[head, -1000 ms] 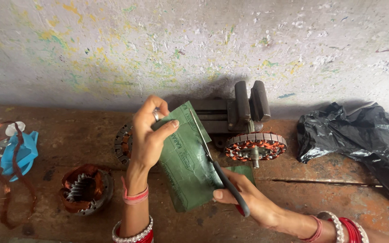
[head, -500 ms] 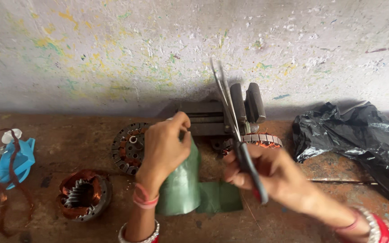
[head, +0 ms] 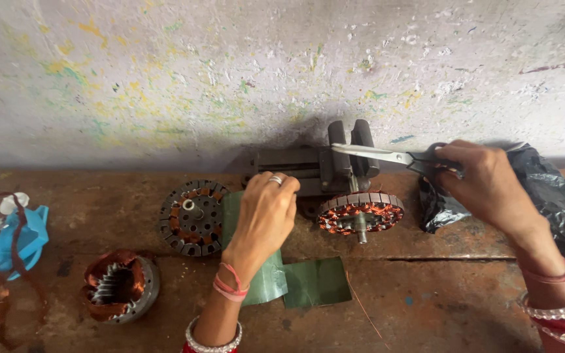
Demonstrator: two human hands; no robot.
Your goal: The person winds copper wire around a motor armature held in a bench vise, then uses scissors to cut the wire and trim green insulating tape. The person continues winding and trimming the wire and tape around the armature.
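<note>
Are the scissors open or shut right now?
Shut, or nearly: the scissors in the right hand show their blades as one narrow strip, pointing left over the bench vise.
</note>
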